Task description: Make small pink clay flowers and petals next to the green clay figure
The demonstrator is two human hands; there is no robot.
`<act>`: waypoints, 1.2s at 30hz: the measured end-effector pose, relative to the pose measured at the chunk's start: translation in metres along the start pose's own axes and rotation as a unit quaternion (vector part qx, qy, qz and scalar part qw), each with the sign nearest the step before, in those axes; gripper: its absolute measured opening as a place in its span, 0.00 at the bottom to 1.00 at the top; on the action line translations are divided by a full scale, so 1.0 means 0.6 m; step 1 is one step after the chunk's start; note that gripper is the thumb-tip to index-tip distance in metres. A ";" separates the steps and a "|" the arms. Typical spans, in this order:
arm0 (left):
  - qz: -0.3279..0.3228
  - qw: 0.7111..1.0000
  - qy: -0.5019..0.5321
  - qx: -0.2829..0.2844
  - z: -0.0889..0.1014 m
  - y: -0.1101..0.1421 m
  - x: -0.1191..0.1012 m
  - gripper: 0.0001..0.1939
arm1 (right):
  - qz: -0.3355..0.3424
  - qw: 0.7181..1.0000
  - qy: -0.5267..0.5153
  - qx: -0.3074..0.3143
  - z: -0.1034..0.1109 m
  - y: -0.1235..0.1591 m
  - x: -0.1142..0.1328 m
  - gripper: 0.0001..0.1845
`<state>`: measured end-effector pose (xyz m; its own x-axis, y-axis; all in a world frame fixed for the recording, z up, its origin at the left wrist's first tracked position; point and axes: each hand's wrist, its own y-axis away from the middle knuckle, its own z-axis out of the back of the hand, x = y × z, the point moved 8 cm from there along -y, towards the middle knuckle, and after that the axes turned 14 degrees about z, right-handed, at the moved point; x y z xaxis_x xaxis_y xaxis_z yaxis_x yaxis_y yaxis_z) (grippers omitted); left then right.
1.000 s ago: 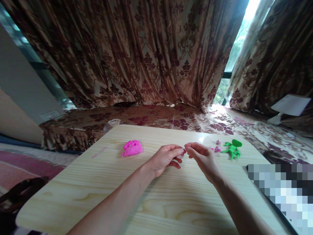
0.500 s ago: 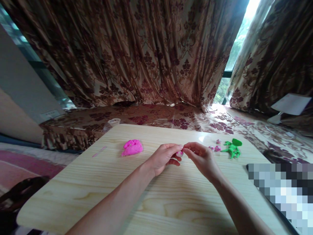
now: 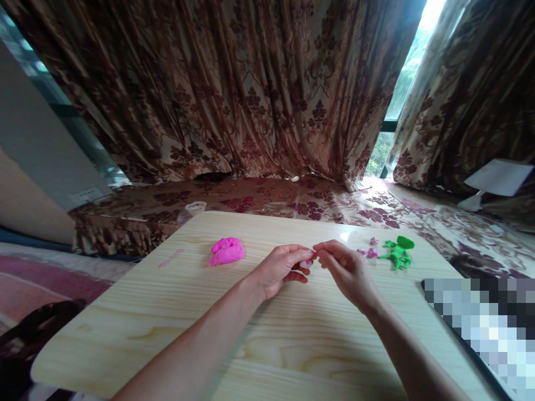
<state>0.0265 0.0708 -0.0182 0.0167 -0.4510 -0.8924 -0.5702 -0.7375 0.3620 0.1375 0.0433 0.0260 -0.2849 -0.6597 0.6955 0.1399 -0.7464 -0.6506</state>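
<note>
- Grasping a small, rounded, white-and-pink piece [image 3: 306, 263], the left hand [image 3: 282, 272] has its fingers curled about it in the head view, above the worktop [image 3: 137, 301] of pale, streaky wood grain; they cover part of it.
- The right hand [image 3: 350, 273] has its thumb and forefinger drawn close beside the left thumb; whether they pinch anything is too small to tell.
- Near the right hand lie three small, mottled pink-and-white pieces [image 3: 373, 253], one partly hidden by it, then a bright green, spindly figure [image 3: 397, 256] with a smooth, oval part.
- Well to the left of the hands sit a soft, wrinkled, bright pink lump [image 3: 227, 252] and a thin, flat pink strip [image 3: 170, 258].
- Beyond the worktop, heavy patterned curtains [image 3: 251, 100] hang in folds; a white-shaded lamp [image 3: 497, 177] stands at the right.
- A pixelated patch [image 3: 485, 328] hides the near right corner.
</note>
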 end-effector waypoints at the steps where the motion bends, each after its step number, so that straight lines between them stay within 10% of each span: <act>1: -0.001 1.000 -0.002 0.001 0.000 0.000 0.000 0.10 | -0.004 1.000 -0.002 -0.003 0.001 0.001 -0.001 0.11; 23: 0.013 0.977 0.206 0.052 0.008 -0.008 0.001 0.12 | -0.050 0.998 -0.015 -0.047 0.008 0.002 -0.026 0.10; 36: -0.012 0.989 0.144 0.026 0.006 -0.007 -0.001 0.11 | -0.029 0.996 -0.057 -0.063 0.009 0.004 -0.026 0.08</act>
<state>0.0259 0.0760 -0.0202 0.2598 -0.5636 -0.7841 -0.6082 -0.7262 0.3205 0.1476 0.0515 0.0152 -0.1779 -0.6261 0.7592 0.0041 -0.7719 -0.6357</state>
